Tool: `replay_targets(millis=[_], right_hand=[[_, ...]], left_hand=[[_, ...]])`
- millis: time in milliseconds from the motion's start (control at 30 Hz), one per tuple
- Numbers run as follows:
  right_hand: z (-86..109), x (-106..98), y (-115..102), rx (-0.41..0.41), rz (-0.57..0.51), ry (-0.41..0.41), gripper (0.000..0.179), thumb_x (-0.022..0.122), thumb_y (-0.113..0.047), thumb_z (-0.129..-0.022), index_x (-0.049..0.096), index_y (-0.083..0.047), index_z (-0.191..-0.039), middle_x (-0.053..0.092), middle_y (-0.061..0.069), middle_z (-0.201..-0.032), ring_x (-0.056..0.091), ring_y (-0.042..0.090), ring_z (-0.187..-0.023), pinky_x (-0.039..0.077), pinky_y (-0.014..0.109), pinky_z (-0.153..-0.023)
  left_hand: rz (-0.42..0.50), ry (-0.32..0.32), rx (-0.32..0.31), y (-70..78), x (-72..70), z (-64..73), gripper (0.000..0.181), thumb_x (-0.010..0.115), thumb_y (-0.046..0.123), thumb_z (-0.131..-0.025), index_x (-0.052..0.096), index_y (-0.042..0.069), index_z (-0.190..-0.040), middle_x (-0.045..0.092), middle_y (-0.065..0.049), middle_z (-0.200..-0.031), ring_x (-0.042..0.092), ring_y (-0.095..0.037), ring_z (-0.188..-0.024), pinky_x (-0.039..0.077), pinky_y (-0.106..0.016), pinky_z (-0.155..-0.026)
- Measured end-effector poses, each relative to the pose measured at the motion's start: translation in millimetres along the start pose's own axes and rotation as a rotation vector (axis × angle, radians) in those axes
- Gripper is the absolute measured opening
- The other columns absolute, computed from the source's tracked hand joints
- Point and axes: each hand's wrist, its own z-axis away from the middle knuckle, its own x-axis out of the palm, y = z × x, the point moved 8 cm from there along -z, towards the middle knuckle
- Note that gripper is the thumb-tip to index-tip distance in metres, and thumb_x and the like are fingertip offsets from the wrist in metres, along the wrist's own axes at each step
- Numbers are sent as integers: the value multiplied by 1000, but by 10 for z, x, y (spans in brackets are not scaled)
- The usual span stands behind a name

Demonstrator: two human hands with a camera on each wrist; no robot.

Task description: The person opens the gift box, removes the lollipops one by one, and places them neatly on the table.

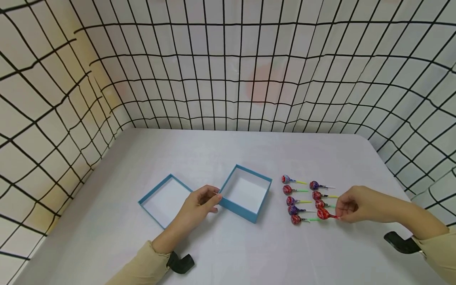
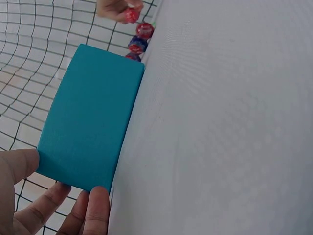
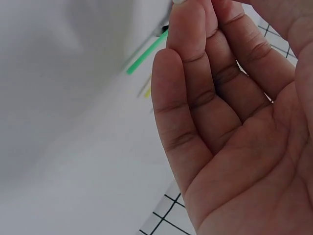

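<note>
At the middle of the table in the head view is an open blue box (image 1: 238, 209) with a white inside. My left hand (image 1: 199, 204) grips its left corner, thumb on the front wall; the left wrist view shows the box's blue side (image 2: 90, 117) between thumb and fingers (image 2: 97, 210). My right hand (image 1: 358, 204) pinches the stick end of a red-wrapped lollipop (image 1: 323, 213) at the near end of the right-hand column. That lollipop's head also shows red (image 2: 131, 14) in the left wrist view. In the right wrist view the palm (image 3: 244, 161) hides the pinched stick.
Left of the box lies a second shallow blue-rimmed tray or lid (image 1: 151, 194), partly behind my left hand. Several wrapped lollipops (image 1: 295, 219) lie in two columns to the box's right. A white wall with black grid lines (image 1: 231, 79) surrounds the white table (image 1: 270, 253).
</note>
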Motion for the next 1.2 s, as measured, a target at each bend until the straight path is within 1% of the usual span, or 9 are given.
replay_targets(millis=[200,467,567,833,1033,1133,1200], right_hand=[[26,-9,72,-8,-7,9,8,79,-8,-92,75,-15,-90,64,-14,-76,55,-2,-69,50,22,-58],[11,38,151,-55,-40,14,9,79,-5,-93,76,-13,-90,64,-15,-77,52,-4,-68,46,22,-55],[-3,54,185,-55,-33,19,9,81,-7,-92,76,-14,-89,64,-15,-76,52,-4,-68,45,21,-55],[-44,55,241,-28,11,45,7,84,-15,-92,78,-17,-90,65,-15,-77,53,-4,-69,47,20,-58],[-35,43,284,10,17,57,6,85,-16,-92,79,-18,-93,70,-13,-81,56,-3,-70,51,20,-61],[6,8,267,29,18,71,6,83,-16,-94,79,-15,-97,71,-12,-84,58,-1,-72,53,21,-64],[53,-54,219,35,42,112,7,82,-18,-96,79,-15,-100,73,-12,-87,60,0,-75,54,21,-66]], left_hand=[[2,-1,-6,0,-17,8,36,69,29,-107,67,3,-133,72,-16,-117,75,-24,-94,64,-31,-88],[3,0,-11,3,-39,21,37,69,29,-107,66,3,-133,72,-17,-118,75,-24,-96,64,-30,-88],[11,0,-12,5,-47,30,37,69,28,-107,66,2,-133,72,-17,-119,75,-24,-97,64,-30,-88],[20,6,-17,3,-70,52,36,69,28,-107,66,2,-132,71,-16,-119,74,-24,-98,64,-29,-88],[13,6,-15,18,-61,40,36,69,26,-107,66,1,-133,71,-18,-119,74,-24,-97,64,-28,-87],[-15,6,-25,39,-59,49,36,69,28,-107,66,4,-134,72,-15,-118,74,-23,-96,62,-29,-87],[-79,16,-28,85,-76,77,38,70,32,-106,67,8,-136,73,-9,-117,74,-20,-98,61,-30,-88]])
